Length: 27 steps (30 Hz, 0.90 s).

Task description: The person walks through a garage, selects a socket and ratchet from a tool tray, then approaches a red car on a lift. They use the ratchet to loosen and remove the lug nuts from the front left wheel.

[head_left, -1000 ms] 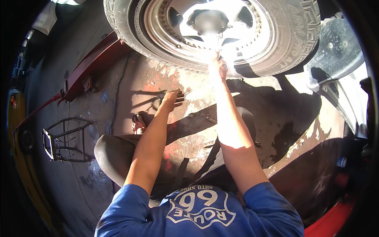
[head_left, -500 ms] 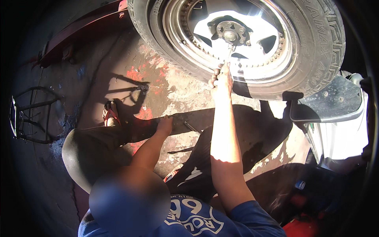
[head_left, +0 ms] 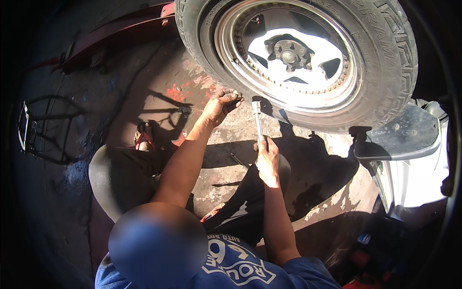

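Note:
In front of me stands a wheel with a black tyre (head_left: 385,72) and a bright silver rim (head_left: 269,82), its hub (head_left: 289,55) ringed by nuts or studs. My right hand (head_left: 267,161) grips the handle of a socket wrench (head_left: 259,120). The wrench's head points up, just short of the tyre and apart from the hub. My left hand (head_left: 219,108) is beside the tyre's lower left edge, with thumb and fingers pinched together. Something small and dark shows at those fingertips, too small to name.
A red floor jack (head_left: 120,31) lies at the far left, with a black metal stand (head_left: 48,127) nearer on the floor. A dark mud flap (head_left: 404,135) hangs right of the wheel. Between my legs lies a metal rod (head_left: 238,160).
My right hand has drawn the wrench back from the hub, down toward me. The left hand has risen from beside my leg to the tyre's edge, its fingers now pinched.

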Available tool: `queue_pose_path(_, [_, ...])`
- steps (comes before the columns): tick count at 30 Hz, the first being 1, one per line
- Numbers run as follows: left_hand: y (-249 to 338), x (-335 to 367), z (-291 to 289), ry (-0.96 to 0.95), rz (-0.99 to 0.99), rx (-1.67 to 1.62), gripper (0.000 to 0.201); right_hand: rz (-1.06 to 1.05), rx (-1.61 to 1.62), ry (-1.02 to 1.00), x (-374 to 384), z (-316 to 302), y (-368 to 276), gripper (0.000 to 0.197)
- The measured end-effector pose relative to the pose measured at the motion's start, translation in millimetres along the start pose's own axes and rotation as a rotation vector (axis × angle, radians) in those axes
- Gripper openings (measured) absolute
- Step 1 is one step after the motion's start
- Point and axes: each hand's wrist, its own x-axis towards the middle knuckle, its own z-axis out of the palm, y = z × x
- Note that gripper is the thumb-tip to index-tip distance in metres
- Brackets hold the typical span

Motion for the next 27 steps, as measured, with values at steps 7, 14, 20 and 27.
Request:
queue_pose_path(7, [5, -4, 16, -0.058, -0.003, 0.162, 0.026, -0.237, -0.369, -0.016, 9, 9, -4, 0.021])
queue_pose_path(14, [21, 2, 33, -0.087, 0.031, 0.3, 0.014, -0.334, -0.404, 0.1, 10, 26, -1, 0.024])
queue_pose_path(20, [41, 12, 52, -0.019, -0.022, 0.421, 0.019, -0.135, -0.128, 0.098, 19, 32, -5, 0.02])
queue_pose_path(27, [60, 27, 65, -0.131, 0.034, 0.436, 0.02, -0.196, 0.254, 0.134, 30, 52, -29, 0.021])
